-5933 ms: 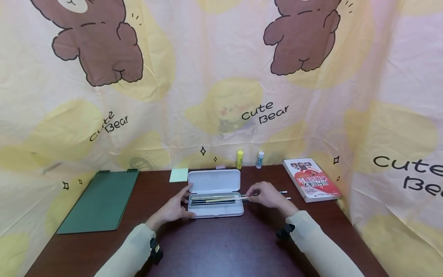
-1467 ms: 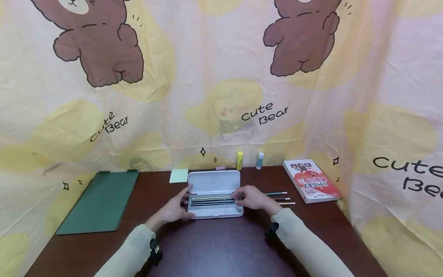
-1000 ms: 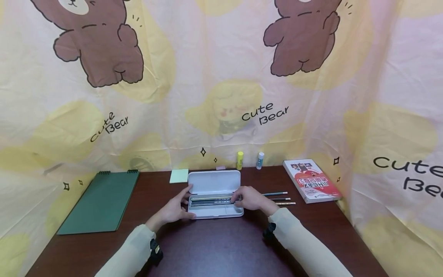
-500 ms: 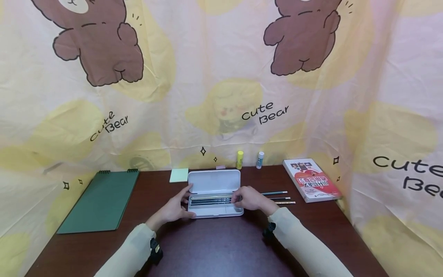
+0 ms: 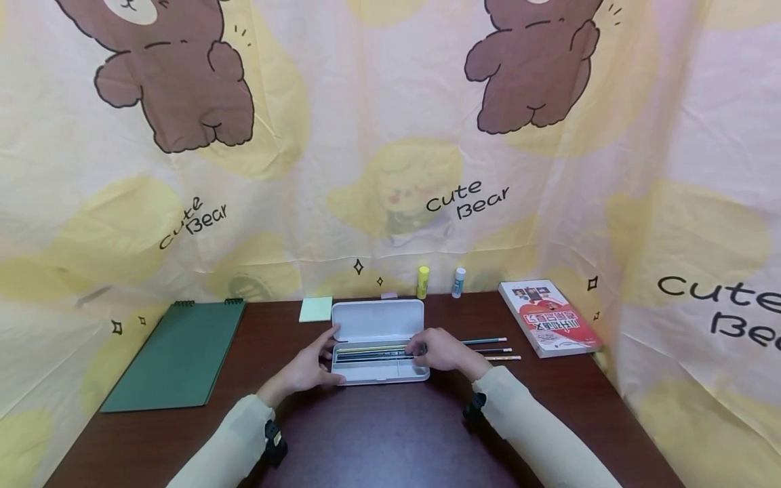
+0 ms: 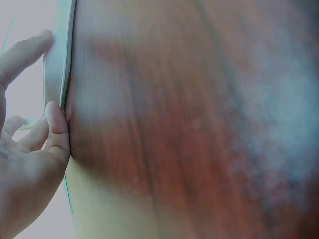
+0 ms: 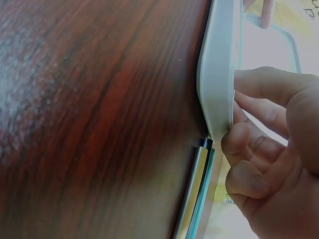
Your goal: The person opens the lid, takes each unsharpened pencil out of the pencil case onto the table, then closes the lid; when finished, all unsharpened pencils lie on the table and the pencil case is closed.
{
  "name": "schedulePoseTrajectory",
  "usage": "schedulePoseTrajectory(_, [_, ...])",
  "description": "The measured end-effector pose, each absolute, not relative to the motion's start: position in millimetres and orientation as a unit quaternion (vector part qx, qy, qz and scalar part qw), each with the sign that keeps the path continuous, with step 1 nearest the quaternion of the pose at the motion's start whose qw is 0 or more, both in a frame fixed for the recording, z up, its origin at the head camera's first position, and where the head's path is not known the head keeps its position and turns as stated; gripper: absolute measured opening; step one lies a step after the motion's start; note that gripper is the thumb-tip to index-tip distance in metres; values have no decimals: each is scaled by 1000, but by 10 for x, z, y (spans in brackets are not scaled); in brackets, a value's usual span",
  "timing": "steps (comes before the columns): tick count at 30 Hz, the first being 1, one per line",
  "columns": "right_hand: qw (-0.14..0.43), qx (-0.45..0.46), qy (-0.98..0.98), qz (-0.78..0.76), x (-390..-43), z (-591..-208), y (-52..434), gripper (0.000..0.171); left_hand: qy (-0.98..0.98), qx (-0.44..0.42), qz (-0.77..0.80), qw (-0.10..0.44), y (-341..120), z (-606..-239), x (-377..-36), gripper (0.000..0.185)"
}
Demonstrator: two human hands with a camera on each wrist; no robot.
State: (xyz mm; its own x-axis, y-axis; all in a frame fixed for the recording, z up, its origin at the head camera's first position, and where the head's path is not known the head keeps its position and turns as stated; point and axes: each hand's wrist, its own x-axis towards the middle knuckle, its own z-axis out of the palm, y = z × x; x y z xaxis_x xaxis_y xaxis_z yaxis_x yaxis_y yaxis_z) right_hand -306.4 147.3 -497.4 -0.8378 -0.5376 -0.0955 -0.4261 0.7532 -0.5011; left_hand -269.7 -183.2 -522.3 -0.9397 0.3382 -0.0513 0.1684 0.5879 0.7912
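Pencil case (image 5: 378,332) open, left hand (image 5: 305,369), right hand (image 5: 441,349) steadying.

Pale cream long sleeves (image 5: 537,434), black wrist-worn cameras (image 5: 472,410), bare hands (image 5: 441,349)

One case (image 5: 378,322) lies open on the table, and two hands touch it. Right of the case lie three pencils (image 5: 494,349) and one book (image 5: 552,317). Behind it stand two glue sticks (image 5: 422,281). Left of it are one sticky pad (image 5: 315,309) and one green notebook (image 5: 177,352).
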Motion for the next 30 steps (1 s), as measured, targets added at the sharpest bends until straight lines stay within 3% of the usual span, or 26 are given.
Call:
schedulePoseTrajectory(12, [106,-261,930,-235,-3072,-4975,1459,27,884,149,433,95,-1837,-5248,-2706,114])
schedulePoseTrajectory(30, [104,-253,937,-215,-3046,-4954,1432,26,884,136,436,100,-1823,-5218,-2698,114])
